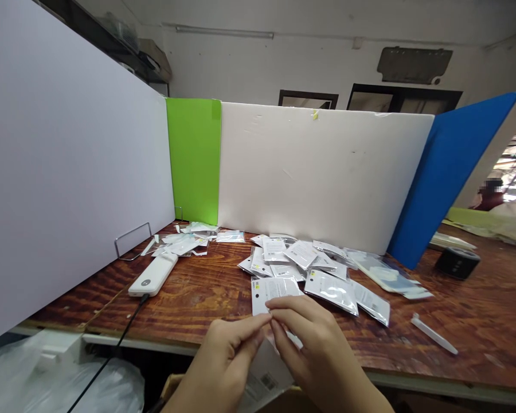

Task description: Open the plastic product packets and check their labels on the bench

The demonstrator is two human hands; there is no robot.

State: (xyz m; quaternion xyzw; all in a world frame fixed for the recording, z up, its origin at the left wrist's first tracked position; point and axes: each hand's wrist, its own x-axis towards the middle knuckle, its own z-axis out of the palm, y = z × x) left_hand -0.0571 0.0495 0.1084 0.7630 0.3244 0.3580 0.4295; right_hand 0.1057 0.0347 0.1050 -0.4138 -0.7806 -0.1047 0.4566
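Observation:
At the table's front edge, my left hand (232, 350) and my right hand (309, 338) meet with fingertips pinched together. Between them hangs a clear plastic packet (264, 376) with a printed white card inside; its lower part shows below my fingers, and its upper edge is hidden by them. Directly behind my fingertips lies another packet (275, 288) with a black dot and a yellow mark. Beyond it spreads a loose pile of similar packets (301, 254), and one shiny packet (333, 291) rests just right of my right hand.
A white device (153, 275) with a black cable lies left, near scattered clear packaging and strips (184, 241). Flat plastic sleeves (387, 274), a white plastic stick (434, 334) and a black box (457, 263) are right. White, green (194, 160) and blue (447, 172) panels enclose the wooden table.

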